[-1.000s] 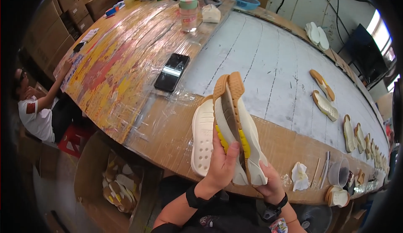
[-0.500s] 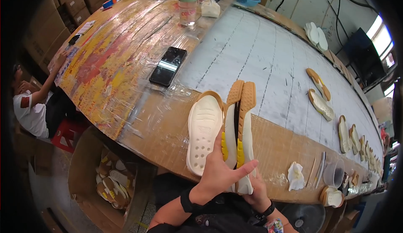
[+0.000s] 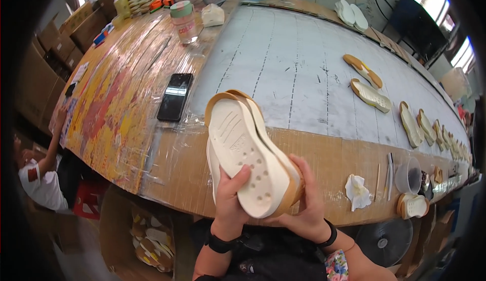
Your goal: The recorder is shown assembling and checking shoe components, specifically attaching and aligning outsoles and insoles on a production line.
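Both the left hand (image 3: 230, 200) and right hand (image 3: 304, 205) closed around a stack of cream shoe soles (image 3: 245, 157), held tilted above the near edge of the counter (image 3: 324, 144).

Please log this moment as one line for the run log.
left hand: grips soles | right hand: supports soles | phone: on table

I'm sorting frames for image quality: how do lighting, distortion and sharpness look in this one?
Head view: bright window glare blows out the upper right; fisheye bends the table edge and blackens the corners; the cream shoe sole held by the left hand and right hand is sharp and evenly lit; the far soles shrink, soft.
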The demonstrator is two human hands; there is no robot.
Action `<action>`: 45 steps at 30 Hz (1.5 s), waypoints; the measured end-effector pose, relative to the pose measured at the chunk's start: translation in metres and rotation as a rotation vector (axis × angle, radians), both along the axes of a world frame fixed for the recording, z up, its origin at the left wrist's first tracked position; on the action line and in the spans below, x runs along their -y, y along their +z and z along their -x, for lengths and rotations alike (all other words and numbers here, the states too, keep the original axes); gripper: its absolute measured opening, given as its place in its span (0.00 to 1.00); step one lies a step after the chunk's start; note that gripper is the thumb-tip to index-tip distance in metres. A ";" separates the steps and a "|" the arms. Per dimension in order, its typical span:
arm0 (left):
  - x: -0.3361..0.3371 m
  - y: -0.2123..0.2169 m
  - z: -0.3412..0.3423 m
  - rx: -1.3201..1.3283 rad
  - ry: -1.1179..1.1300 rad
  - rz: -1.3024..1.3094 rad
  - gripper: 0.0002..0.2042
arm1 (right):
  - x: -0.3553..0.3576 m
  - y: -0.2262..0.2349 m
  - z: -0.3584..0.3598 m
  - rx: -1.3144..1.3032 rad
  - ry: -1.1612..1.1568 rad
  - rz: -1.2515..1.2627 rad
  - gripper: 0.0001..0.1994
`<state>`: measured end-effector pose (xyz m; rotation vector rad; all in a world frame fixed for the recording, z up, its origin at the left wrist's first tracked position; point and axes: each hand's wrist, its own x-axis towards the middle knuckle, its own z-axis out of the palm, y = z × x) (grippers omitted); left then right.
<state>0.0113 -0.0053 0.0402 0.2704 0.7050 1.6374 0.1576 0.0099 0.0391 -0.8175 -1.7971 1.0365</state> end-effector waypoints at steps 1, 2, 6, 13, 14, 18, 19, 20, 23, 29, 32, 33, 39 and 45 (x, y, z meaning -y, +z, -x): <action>0.003 -0.001 0.002 -0.009 -0.015 -0.007 0.22 | 0.001 0.003 0.000 0.082 0.006 -0.097 0.51; 0.007 -0.002 0.006 0.059 -0.054 -0.009 0.22 | 0.001 0.006 -0.004 0.093 0.047 -0.156 0.51; 0.022 -0.013 0.012 0.079 -0.138 -0.036 0.23 | 0.015 0.005 -0.006 0.004 0.113 -0.180 0.48; 0.024 0.010 0.025 -0.205 0.015 0.081 0.22 | 0.017 -0.001 -0.009 -0.036 0.257 0.006 0.41; 0.023 0.006 0.033 -0.311 0.025 0.092 0.21 | 0.013 -0.002 -0.008 -0.047 0.244 0.074 0.34; 0.018 -0.011 0.042 -0.505 0.054 0.114 0.19 | -0.018 -0.018 -0.001 -0.391 0.200 0.533 0.23; 0.019 -0.014 0.046 -0.502 0.055 0.162 0.19 | -0.035 -0.015 0.001 -0.501 0.123 0.613 0.21; 0.018 -0.012 0.050 -0.524 0.042 0.154 0.20 | -0.056 -0.010 0.001 -0.617 0.052 0.692 0.19; 0.012 -0.016 0.051 -0.618 0.065 0.104 0.23 | -0.136 0.002 -0.022 -0.979 -0.112 0.783 0.14; 0.001 -0.008 0.035 -0.456 -0.062 0.179 0.28 | -0.322 -0.082 -0.143 -0.771 -0.789 0.658 0.10; 0.012 -0.002 0.042 -0.524 -0.003 0.443 0.18 | -0.376 -0.114 -0.227 0.037 -1.533 0.114 0.15; 0.011 0.002 0.040 -0.551 0.000 0.473 0.20 | -0.380 -0.120 -0.249 0.125 -1.556 0.106 0.15; 0.021 -0.006 0.042 -0.620 0.076 0.691 0.19 | -0.373 -0.097 -0.313 0.566 -1.565 0.397 0.32; 0.027 -0.018 0.043 -1.140 -0.085 0.497 0.17 | -0.430 -0.091 -0.361 0.858 -1.127 0.187 0.27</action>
